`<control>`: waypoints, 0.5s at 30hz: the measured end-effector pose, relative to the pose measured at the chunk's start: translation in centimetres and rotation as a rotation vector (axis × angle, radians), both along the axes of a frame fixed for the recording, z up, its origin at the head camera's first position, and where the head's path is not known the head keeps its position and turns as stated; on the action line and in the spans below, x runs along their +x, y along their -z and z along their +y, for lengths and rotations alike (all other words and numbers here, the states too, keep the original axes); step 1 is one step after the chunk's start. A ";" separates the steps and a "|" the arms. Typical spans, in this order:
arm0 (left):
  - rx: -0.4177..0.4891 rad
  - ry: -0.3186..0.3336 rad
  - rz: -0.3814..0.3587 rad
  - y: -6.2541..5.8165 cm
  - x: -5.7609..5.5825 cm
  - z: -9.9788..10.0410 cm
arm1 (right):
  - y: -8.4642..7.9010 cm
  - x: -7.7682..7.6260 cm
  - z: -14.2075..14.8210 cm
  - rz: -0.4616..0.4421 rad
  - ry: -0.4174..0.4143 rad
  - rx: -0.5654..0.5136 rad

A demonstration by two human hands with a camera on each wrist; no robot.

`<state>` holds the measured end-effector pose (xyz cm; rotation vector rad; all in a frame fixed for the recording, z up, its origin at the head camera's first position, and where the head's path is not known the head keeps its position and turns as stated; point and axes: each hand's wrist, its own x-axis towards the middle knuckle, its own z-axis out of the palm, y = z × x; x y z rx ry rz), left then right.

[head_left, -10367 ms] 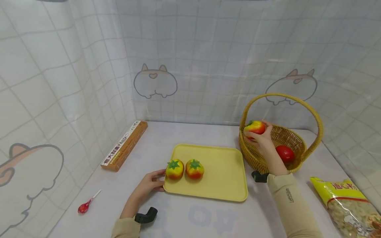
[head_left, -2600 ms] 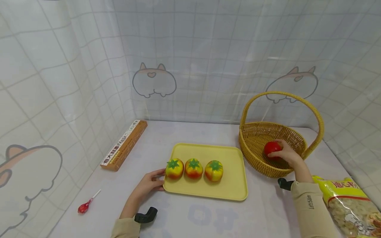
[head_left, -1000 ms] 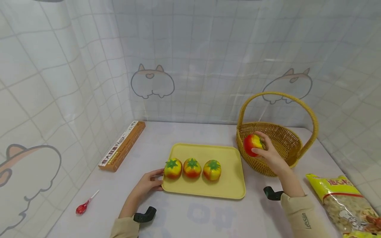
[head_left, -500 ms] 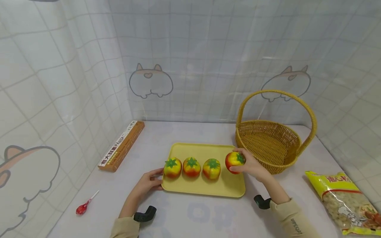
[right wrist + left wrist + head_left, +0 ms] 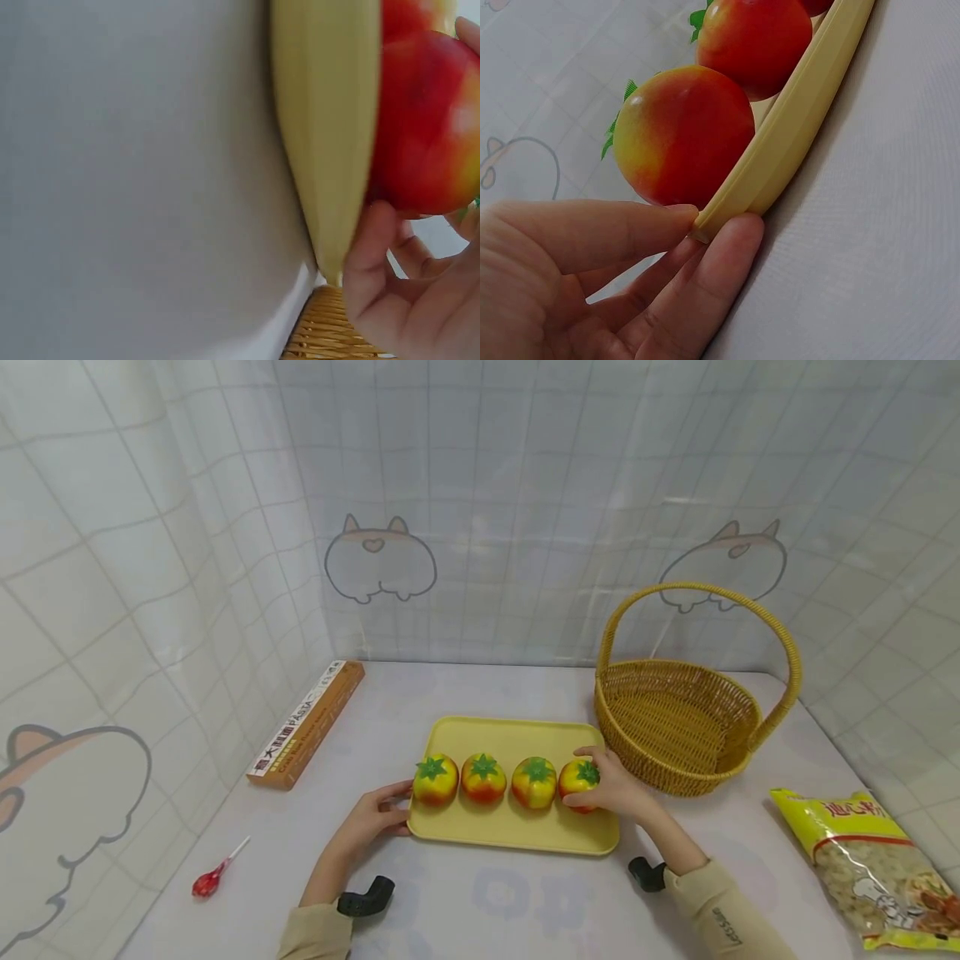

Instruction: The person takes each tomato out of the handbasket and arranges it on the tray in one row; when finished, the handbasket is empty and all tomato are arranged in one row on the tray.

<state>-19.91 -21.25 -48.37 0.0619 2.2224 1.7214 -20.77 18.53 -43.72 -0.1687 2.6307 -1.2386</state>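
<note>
Several red-and-yellow tomatoes with green star-shaped leaves stand in a row on a yellow tray (image 5: 517, 843). My right hand (image 5: 621, 788) holds the rightmost tomato (image 5: 574, 779) between thumb and fingers, down at the tray's right end; in the right wrist view this tomato (image 5: 424, 127) sits behind the tray's wall. At the opposite end, my left hand (image 5: 371, 818) pinches the tray's left edge, beside the leftmost tomato (image 5: 435, 782). The left wrist view shows thumb and fingers on either side of the tray's rim (image 5: 795, 142).
A wicker basket (image 5: 678, 777) with a tall handle stands behind and right of the tray, nothing inside it. A pasta box (image 5: 307, 727) lies at the back left. A red lollipop (image 5: 210, 881) is at the front left, a bag of pasta (image 5: 870, 872) at the right.
My right hand has taken the last tomato from the basket and carried it left and down to the tray's right end. Earlier it added another one. The left hand has stayed put.
</note>
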 end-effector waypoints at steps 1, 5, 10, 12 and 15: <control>-0.002 0.004 0.000 0.0 0.0 0.0 | 0.1 0.0 0.0 -0.002 0.003 0.010; 0.005 0.010 -0.007 -0.1 0.1 0.1 | 0.3 0.1 -0.2 -0.001 0.019 0.030; 0.018 0.021 -0.007 -0.3 0.0 0.0 | 0.3 0.0 -0.3 0.007 0.023 0.031; 0.024 0.029 -0.003 -0.3 0.0 0.0 | 0.3 0.0 -0.3 0.009 0.022 0.034; 0.023 0.033 0.003 -0.3 0.0 0.0 | 0.2 0.0 -0.3 0.013 0.016 0.029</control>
